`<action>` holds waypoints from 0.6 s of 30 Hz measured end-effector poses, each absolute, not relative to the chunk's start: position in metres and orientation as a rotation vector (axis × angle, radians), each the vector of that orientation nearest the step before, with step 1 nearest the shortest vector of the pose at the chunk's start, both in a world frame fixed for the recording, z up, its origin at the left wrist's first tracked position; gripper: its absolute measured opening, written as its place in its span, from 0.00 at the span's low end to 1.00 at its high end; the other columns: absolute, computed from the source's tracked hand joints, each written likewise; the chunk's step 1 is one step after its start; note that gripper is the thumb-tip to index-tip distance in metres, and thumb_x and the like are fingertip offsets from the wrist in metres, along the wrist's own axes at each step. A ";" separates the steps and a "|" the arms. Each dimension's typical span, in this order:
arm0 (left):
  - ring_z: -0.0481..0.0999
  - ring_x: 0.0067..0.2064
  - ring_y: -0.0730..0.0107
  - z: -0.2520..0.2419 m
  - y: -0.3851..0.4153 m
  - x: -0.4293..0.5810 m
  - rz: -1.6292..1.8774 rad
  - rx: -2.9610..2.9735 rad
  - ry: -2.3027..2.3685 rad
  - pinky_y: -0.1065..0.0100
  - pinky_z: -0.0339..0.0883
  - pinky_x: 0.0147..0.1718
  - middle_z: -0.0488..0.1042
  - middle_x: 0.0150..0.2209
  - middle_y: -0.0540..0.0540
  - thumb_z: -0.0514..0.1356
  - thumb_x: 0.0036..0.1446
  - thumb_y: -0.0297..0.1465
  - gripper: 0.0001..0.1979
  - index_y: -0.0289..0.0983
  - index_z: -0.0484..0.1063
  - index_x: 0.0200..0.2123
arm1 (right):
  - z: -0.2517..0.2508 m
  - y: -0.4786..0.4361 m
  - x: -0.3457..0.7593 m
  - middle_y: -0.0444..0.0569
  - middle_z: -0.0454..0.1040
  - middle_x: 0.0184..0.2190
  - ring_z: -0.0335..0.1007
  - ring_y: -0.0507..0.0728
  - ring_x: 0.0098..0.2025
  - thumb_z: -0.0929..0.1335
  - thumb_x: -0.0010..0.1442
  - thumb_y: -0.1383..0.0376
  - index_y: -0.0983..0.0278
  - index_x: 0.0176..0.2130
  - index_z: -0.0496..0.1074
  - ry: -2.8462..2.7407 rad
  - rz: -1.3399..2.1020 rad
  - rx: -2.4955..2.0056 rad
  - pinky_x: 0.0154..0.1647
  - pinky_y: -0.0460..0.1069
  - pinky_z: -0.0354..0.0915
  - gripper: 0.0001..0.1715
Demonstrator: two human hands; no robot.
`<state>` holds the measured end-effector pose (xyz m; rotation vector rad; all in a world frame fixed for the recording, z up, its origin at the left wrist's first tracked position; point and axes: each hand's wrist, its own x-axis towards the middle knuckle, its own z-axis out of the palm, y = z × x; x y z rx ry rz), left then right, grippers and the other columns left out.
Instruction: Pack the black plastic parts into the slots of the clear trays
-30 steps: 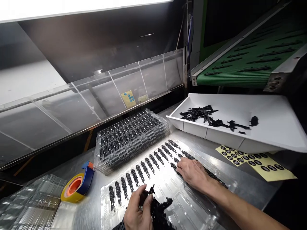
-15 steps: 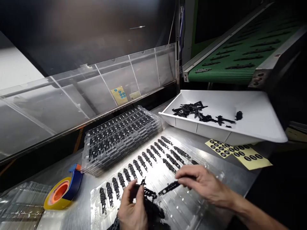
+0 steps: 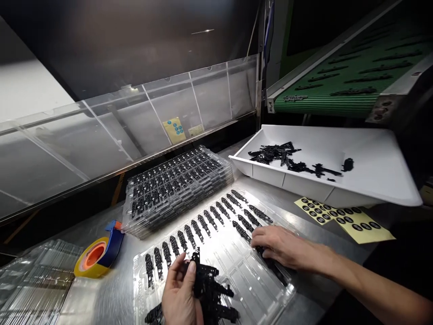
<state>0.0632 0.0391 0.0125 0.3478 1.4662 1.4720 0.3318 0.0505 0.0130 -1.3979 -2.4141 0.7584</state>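
Note:
My left hand [image 3: 181, 291] is closed around a bunch of black perforated plastic parts [image 3: 214, 289], which fan out to its right. A clear plastic tray [image 3: 241, 282] lies under both hands. Along its far side runs a row of the same slim black parts [image 3: 204, 223], each in its own slot. A shorter second row [image 3: 249, 221] begins near the right end. My right hand [image 3: 280, 246] is low over that second row, fingers bent down onto a black part [image 3: 260, 249] that they mostly hide.
A stack of filled clear trays [image 3: 176, 189] stands behind. At the right is a white bin [image 3: 368, 158] with loose black parts, below a green conveyor [image 3: 324, 101]. Yellow sticker sheets [image 3: 363, 230], a tape roll [image 3: 91, 257] and clear trays [image 3: 37, 280] lie around.
My right hand has moved away from the bunch in my left hand, carrying one black part to the tray's second row. The view has shifted slightly.

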 end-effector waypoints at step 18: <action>0.72 0.39 0.73 -0.002 0.046 0.132 1.506 0.496 1.311 0.71 0.66 0.39 0.72 0.39 0.47 0.69 0.44 0.33 0.23 0.37 0.71 0.45 | 0.021 -0.001 0.275 0.46 0.77 0.36 0.72 0.56 0.39 0.65 0.62 0.60 0.60 0.42 0.75 -1.729 1.057 -1.465 0.41 0.49 0.67 0.11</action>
